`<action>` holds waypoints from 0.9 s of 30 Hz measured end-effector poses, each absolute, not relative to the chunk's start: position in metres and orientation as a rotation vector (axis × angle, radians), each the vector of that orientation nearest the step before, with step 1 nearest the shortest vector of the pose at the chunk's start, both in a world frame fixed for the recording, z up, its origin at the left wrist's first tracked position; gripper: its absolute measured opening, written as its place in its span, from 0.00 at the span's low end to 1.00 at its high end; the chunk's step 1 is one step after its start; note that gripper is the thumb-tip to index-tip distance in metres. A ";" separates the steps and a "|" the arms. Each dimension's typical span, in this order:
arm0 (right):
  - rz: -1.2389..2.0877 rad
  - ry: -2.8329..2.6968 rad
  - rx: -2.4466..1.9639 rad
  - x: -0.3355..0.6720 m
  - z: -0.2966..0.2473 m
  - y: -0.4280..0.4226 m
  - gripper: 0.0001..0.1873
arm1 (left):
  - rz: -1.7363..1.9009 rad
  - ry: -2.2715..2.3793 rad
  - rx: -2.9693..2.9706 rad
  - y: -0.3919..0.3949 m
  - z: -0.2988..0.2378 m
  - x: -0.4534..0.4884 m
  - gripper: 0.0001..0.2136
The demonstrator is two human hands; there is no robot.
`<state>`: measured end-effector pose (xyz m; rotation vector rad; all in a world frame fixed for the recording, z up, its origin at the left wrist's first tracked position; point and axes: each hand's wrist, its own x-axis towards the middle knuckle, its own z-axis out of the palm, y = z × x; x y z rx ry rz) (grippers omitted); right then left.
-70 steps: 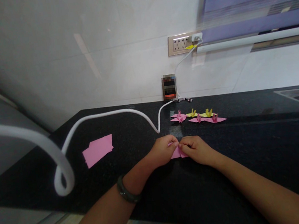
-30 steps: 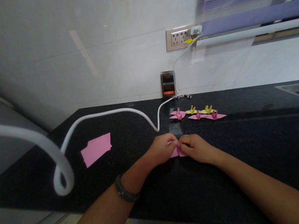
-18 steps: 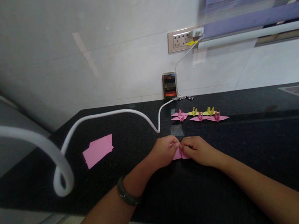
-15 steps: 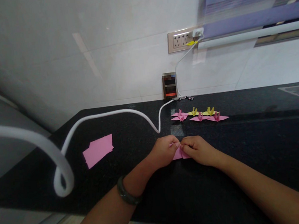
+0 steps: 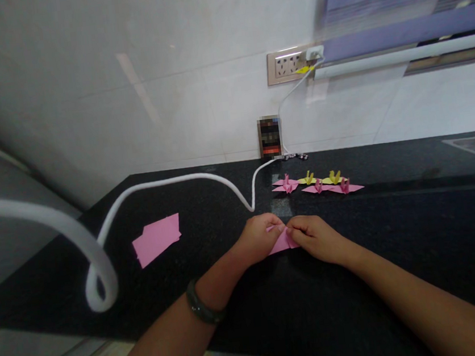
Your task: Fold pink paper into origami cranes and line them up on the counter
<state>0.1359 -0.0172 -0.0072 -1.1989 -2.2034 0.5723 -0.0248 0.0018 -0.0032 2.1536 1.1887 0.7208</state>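
Right now, a piece of pink origami paper lies between the person's two hands, low over the dark speckled table, its near edge showing below the fingers. The left hand is closed to a narrow pinch, thumb laid along the paper's upper part, so most of the visible pink sits just to the right of its palm. The right hand is curled and narrow too, gripping the paper's right end, most of which its fingers hide. The fingertips of both hands nearly meet at the top of the paper, where a crease or overlapping edge runs down; which of these it is, I cannot tell.

Beyond the hands stand pink origami cranes and two yellow origami cranes, grouped close together. Well to the left, a small stack of pink paper sheets lies flat. A dark bangle circles the left wrist.
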 end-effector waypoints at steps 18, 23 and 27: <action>0.457 -2.074 -1.336 0.150 -0.004 -0.007 0.11 | 0.957 1.459 1.840 0.014 -0.007 -0.030 0.10; 0.493 -1.832 -1.428 0.154 -0.007 -0.002 0.13 | 1.058 1.484 1.682 0.017 -0.009 -0.031 0.10; 0.670 -1.708 -1.372 0.150 -0.009 -0.003 0.15 | 1.049 1.372 1.588 0.016 -0.010 -0.028 0.11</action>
